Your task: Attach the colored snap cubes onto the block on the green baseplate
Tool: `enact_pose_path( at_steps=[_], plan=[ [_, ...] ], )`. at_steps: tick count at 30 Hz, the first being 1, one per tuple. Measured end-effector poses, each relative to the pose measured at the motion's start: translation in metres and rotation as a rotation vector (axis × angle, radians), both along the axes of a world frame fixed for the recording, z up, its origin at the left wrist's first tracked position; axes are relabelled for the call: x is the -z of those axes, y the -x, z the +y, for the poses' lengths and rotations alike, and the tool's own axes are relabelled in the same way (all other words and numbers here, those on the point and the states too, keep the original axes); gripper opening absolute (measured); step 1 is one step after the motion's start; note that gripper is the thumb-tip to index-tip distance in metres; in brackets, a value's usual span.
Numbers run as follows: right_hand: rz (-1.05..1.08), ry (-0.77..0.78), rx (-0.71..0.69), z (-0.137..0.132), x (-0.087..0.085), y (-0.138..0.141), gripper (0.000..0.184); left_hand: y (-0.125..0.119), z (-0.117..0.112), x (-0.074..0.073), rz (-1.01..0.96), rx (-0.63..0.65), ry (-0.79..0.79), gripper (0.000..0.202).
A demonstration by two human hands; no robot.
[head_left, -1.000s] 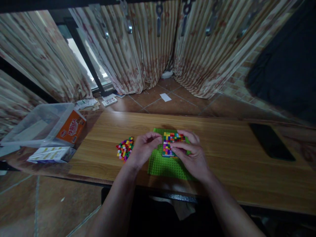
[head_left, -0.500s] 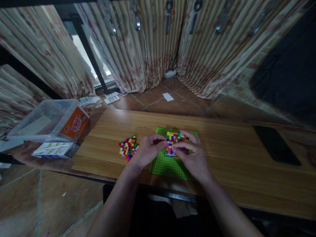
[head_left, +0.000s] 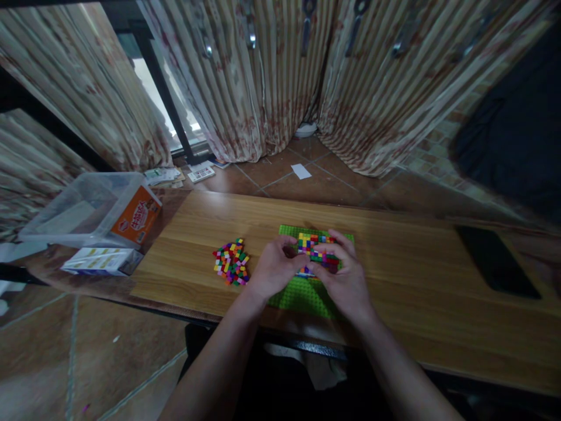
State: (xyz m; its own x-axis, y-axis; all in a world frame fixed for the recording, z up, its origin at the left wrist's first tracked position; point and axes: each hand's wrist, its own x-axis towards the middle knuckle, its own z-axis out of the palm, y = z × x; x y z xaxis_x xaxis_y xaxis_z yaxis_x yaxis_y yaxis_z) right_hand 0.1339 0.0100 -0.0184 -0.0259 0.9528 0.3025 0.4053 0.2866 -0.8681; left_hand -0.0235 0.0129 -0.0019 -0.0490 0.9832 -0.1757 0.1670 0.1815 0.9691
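Note:
A block of many-coloured toy bricks stands on the green studded baseplate, partly covered by both hands. At its left front side is my left hand, thumb and forefinger closed at the tips over the bricks; whatever they pinch is too small or hidden to make out. My right hand reaches over the block from the right. Its thumb and fingers are apart, curved around the bricks, with the thumb tip close to the left thumb. To the left, a pile of loose small bricks lies on the wooden table.
A dark flat tablet-like slab lies at the table's right. Left of the table are a clear plastic bin with an orange label and a white box. Curtains hang behind; a white paper lies on the floor.
My left hand has shifted slightly right over the block's near left part. My right thumb and forefinger have spread a little further apart. The whole view has shifted slightly.

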Motion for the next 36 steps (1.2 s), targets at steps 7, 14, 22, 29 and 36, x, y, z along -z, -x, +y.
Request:
enact_pose_path(
  at_steps=[7,14,22,29,36],
  plan=[
    [-0.004,0.013,-0.029,0.002,0.001,-0.003,0.021,-0.004,0.000,-0.003,0.036,-0.034,-0.009,0.029],
    [0.033,0.019,-0.060,0.004,0.000,-0.007,0.017,-0.008,-0.001,0.000,-0.025,-0.061,-0.008,0.030],
    [0.139,0.084,-0.056,0.009,0.002,-0.011,0.018,0.002,-0.004,0.005,-0.077,0.007,-0.044,0.041],
    [0.137,0.113,-0.065,0.009,-0.003,-0.013,0.027,0.044,0.003,-0.005,-0.022,0.030,-0.116,0.022],
    [-0.169,0.104,-0.241,0.004,-0.005,-0.023,0.072,0.104,-0.005,-0.006,0.350,0.032,-0.067,0.015]
  ],
)
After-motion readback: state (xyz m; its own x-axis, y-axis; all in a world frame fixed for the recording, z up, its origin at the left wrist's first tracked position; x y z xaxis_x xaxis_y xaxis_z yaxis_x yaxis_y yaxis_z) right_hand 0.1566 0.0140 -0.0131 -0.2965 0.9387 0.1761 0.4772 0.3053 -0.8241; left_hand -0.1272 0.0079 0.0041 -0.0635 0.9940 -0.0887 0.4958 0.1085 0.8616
